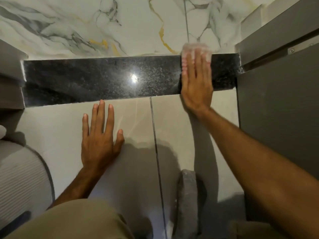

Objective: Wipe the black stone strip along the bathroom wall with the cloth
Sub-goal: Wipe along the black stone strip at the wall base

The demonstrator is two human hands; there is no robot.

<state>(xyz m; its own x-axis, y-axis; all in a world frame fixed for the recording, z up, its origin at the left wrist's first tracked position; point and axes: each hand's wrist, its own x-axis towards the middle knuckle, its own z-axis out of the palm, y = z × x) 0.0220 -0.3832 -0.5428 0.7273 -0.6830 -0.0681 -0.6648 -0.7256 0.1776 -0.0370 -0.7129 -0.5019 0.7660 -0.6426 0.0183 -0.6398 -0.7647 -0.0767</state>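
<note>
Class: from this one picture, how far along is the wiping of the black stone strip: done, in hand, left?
Done: cannot be told; the strip shines mid-length, but no wiped edge shows. In hand: the right hand presses the cloth flat near the strip's right end; the left hand rests on the beige tile. Left: likely the long stretch leftward.

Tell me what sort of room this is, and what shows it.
Probably a bathroom: veined marble-look tiles, glossy beige tiles with a grout line, and a polished black stone strip between them, on which the right hand presses a cloth.
</note>
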